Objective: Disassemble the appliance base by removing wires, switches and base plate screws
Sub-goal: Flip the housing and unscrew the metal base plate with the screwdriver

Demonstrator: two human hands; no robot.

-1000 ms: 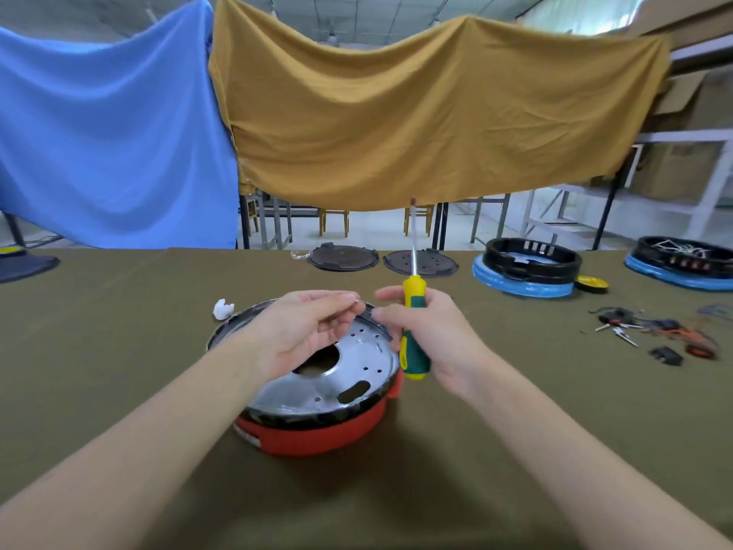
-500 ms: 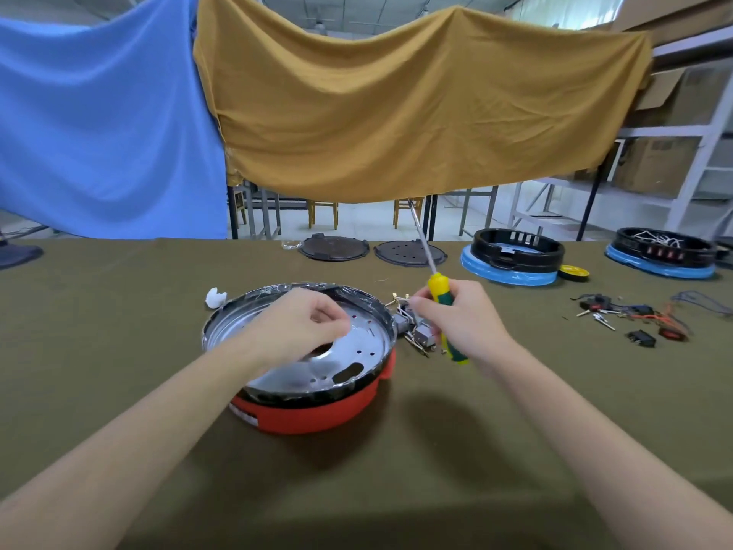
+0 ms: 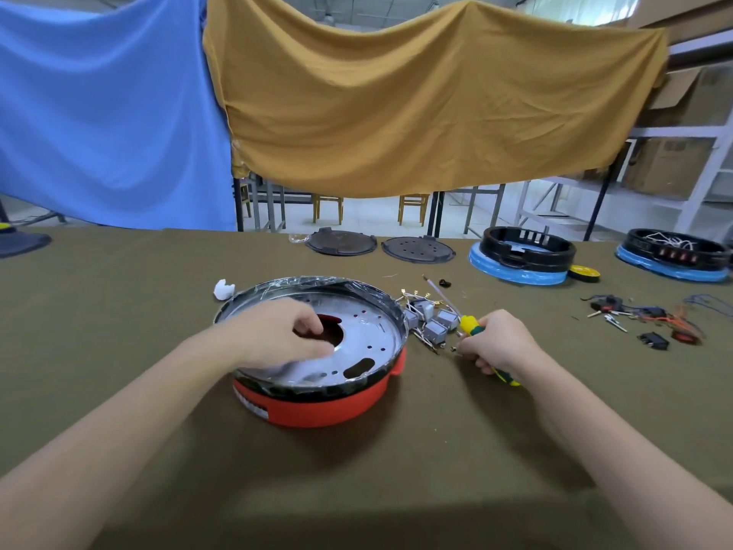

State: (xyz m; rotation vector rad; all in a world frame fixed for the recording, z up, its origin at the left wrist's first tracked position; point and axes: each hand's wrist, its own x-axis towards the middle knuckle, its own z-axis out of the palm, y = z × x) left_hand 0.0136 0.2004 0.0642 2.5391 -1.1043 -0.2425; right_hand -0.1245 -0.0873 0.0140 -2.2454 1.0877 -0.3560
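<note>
left hand [image 3: 277, 335] fingers curled on base plate [image 3: 357, 335] | right hand [image 3: 494, 343] grips screwdriver [image 3: 470, 325]

workshop: long cloth-covered bench [image 3: 119, 311], stripped appliance bases [image 3: 521, 254], storage racks [image 3: 706, 164]
</note>
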